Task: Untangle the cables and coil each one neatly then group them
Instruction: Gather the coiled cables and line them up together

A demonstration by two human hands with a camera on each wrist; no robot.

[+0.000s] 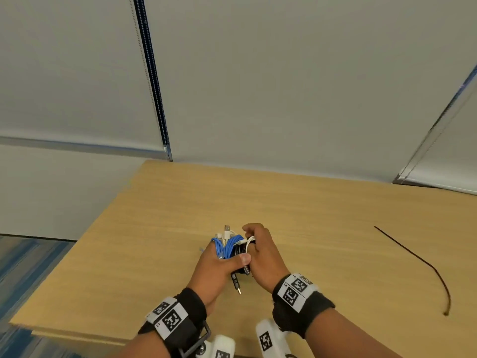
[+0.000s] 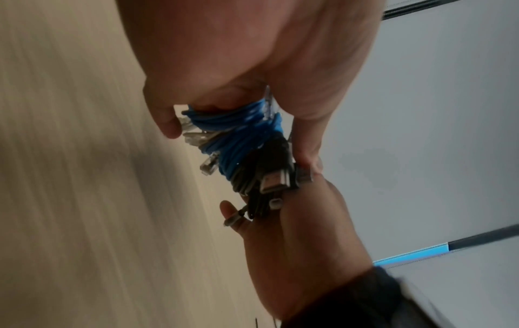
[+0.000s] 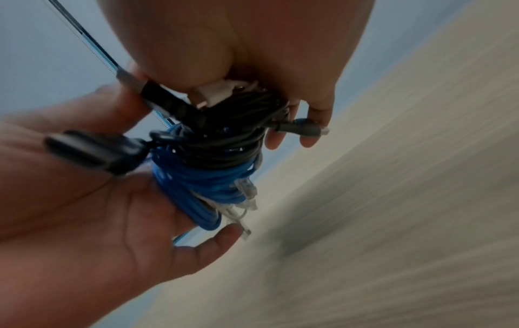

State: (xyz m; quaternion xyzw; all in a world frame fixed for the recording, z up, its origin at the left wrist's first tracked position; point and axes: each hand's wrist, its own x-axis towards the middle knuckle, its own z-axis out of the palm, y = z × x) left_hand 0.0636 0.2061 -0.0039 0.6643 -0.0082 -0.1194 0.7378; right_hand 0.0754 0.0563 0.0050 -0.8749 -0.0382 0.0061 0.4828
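Left hand point(image 1: 219, 262) grips the blue coil point(image 1: 228, 245); right hand point(image 1: 260, 251) clasps the black coil point(image 1: 240, 250) and white cable point(image 1: 249, 241) against it, bundle just above the table point(image 1: 309, 215). Judged step: grouping, all coils gathered. Next likely needs the loose black tie point(image 1: 418, 257), well apart to the right, so 1 hand must let go.

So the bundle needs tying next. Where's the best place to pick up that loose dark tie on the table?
Pinch the dark tie from above on its straight stretch, nearer the bundle. It lies flat and thin on the table, and its far end curls away. Both hands are full, so one must let go first.
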